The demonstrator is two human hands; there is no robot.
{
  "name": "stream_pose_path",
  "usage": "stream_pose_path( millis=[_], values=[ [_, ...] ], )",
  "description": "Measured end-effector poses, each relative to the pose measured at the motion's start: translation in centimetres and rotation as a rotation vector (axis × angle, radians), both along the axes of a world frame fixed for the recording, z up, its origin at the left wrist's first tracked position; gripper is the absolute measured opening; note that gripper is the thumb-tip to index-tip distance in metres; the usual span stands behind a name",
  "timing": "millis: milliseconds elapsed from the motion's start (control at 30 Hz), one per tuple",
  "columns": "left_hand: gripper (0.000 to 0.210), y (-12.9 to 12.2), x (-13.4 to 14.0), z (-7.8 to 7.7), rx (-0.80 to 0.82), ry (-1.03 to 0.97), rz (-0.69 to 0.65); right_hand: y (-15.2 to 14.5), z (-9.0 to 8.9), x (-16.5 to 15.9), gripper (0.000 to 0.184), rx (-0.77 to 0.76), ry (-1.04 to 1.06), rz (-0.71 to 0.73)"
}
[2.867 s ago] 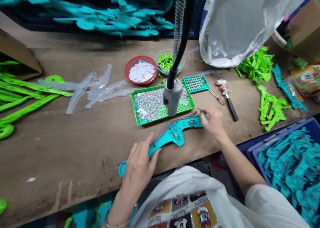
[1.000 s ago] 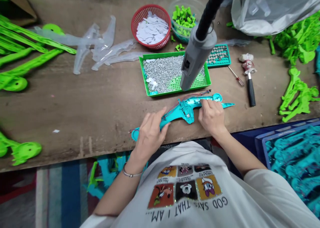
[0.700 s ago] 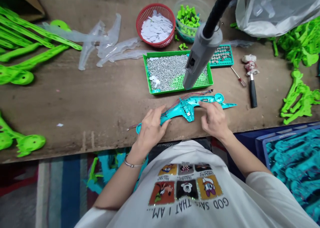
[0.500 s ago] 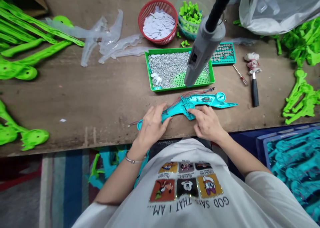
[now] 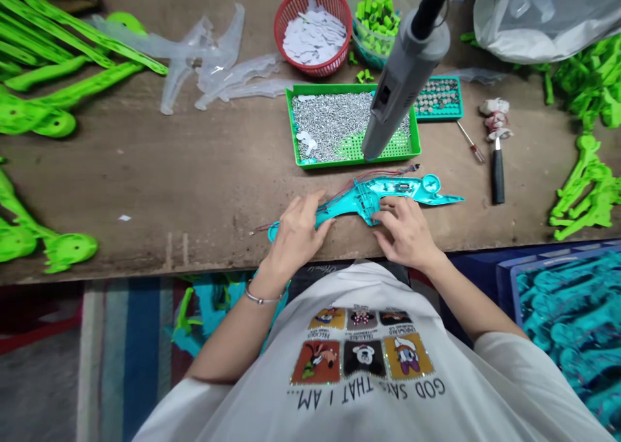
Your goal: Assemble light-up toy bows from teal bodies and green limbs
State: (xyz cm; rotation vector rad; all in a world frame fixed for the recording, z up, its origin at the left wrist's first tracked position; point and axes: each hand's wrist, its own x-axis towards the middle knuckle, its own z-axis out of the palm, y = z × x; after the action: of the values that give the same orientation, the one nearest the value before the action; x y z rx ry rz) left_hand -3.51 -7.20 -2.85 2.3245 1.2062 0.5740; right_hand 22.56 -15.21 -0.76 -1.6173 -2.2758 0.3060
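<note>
A long, curved turquoise plastic shell half [image 5: 352, 202] lies on the wooden bench before me, its inner side up. Thin red and dark wires [image 5: 334, 194] run along its far edge, and a small metal part [image 5: 403, 186] sits in its right half. My left hand [image 5: 297, 230] is closed around the shell's left part, fingers on the far side and thumb on the near side. At the ribbed middle section, my right hand [image 5: 405, 230] touches the near edge with its fingertips, the fingers slightly spread and the thumb apart.
Beyond the shell stands a green tray [image 5: 356, 164] of screws, with a grey electric screwdriver [image 5: 395, 99] hanging over it. A red basket [image 5: 313, 70], a small screwdriver [image 5: 470, 143] and a hammer with a wrapped head [image 5: 497, 164] are nearby. Green parts [image 5: 72, 251] lie left.
My right hand has moved slightly from the shell's ribbed middle to its near edge, thumb and fingers further apart. My left hand keeps its hold. The view has shifted slightly.
</note>
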Motion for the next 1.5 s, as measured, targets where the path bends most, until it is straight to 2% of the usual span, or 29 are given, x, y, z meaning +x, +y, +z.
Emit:
stream_pose_path(
  millis=[100, 200, 333, 567, 733, 1000, 1200, 1367, 1500],
  values=[
    [0.050, 0.0, 0.0, 0.0, -0.004, 0.001, -0.007, 0.1, -0.2, 0.0, 0.020, 0.019, -0.116, 0.041],
    [0.050, 0.0, 0.0, -0.1, 0.013, 0.008, -0.007, 0.2, -0.3, 0.0, 0.015, 0.001, -0.099, 0.063],
    [0.051, -0.1, 0.0, 0.0, -0.003, 0.007, -0.002, 0.5, -0.2, -0.1, 0.013, -0.023, -0.040, 0.064],
    [0.053, 0.0, 0.0, 0.0, -0.003, 0.017, -0.007, 1.4, 0.7, -0.5, 0.012, -0.046, -0.151, 0.132],
    [0.055, 0.0, 0.1, 0.3, -0.039, 0.010, -0.002, 2.0, 1.3, -0.1, 0.006, -0.119, -0.008, 0.152],
    [0.056, 0.1, 0.2, 0.4, -0.037, 0.019, 0.002, 2.5, 1.1, 0.6, 0.002, -0.222, 0.225, 0.135],
    [0.055, 0.1, 0.2, 0.4, -0.024, 0.039, 0.001, 3.2, 2.2, 1.5, 0.008, -0.302, 0.398, 0.113],
    [0.051, -0.1, 0.3, 0.6, -0.013, 0.129, -0.004, 2.7, 2.5, 1.4, 0.008, -0.270, 0.350, 0.054],
    [0.051, -0.5, 0.6, 1.6, -0.007, 0.198, -0.013, 2.1, 2.3, 0.6, 0.009, -0.256, 0.297, 0.031]
  ],
)
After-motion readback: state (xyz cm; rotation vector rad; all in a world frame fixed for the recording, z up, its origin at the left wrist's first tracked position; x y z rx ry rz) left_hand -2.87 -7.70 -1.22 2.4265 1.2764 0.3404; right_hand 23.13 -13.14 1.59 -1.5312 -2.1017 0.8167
